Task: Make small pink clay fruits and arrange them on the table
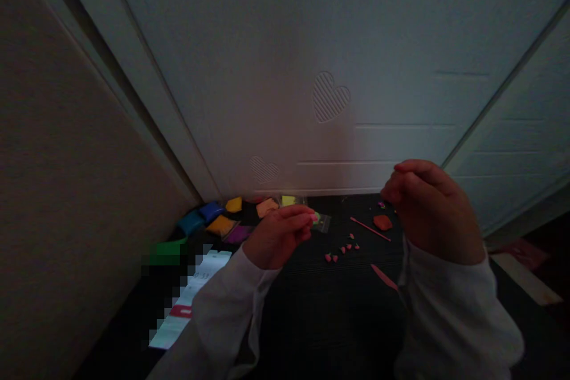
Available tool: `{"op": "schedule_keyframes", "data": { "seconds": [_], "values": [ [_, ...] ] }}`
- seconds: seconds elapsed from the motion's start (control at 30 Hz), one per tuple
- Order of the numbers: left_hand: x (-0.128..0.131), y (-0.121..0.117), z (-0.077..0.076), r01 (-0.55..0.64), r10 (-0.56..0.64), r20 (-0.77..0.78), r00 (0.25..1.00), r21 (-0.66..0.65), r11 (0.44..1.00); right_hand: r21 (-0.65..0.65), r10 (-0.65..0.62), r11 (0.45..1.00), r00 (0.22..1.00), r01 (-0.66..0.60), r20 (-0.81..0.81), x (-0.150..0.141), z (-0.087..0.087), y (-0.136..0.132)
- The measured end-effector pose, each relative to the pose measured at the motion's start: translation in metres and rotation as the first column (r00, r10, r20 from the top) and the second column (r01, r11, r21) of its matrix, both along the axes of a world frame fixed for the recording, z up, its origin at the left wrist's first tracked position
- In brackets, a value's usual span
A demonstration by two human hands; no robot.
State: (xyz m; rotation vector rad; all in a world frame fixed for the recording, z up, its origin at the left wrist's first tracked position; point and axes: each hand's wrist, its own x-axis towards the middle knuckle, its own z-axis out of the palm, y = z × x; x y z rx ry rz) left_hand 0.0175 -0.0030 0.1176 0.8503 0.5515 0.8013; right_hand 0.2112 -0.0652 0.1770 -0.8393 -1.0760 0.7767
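My left hand is raised over the dark table, thumb and fingers pinched on a small pink clay piece at the fingertips. My right hand is lifted higher on the right, its fingertips pressed together; whatever may be between them is too small or hidden to make out. Between the hands lie several tiny pink pieces with green tops. A thin pink stick and a lump of red-orange clay rest behind them. A pink pointed tool lies partly under the right sleeve.
Colourful clay packets, including a blue one and an orange one, line the table's back left. A lit phone screen lies beside the left sleeve. A small clear bag sits behind the left fingertips. A white panel with embossed hearts stands behind.
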Motion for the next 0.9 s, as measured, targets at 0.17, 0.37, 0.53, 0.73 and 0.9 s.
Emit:
{"op": "schedule_keyframes", "data": {
  "seconds": [0.17, 0.37, 0.53, 0.73, 0.9],
  "values": [
    [0.002, -0.003, -0.069, 0.022, -0.060, -0.341, 0.938, -0.113, 0.993, 0.032, -0.017, 0.999, 1.000, 0.018, -0.023, 0.013, 0.001, 0.000],
    [-0.006, -0.007, -0.109, 0.104, -0.042, -0.737, 0.675, 0.038, 0.994, 0.078, -0.020, 0.997, 0.995, 0.027, -0.098, 0.019, 0.002, -0.001],
    [-0.002, -0.005, -0.104, 0.279, 0.085, -0.861, 0.501, 0.254, 0.926, 0.095, -0.010, 0.995, 0.993, 0.021, -0.116, 0.022, 0.002, -0.001],
    [-0.007, -0.003, -0.108, 0.394, 0.195, -0.875, 0.442, 0.385, 0.834, 0.092, -0.027, 0.995, 0.992, 0.039, -0.127, 0.025, 0.001, 0.002],
    [-0.018, 0.003, -0.120, 0.322, 0.541, -0.741, 0.398, 0.665, 0.674, 0.074, -0.079, 0.994, 0.994, 0.085, -0.077, 0.024, -0.004, 0.006]
  ]
}}
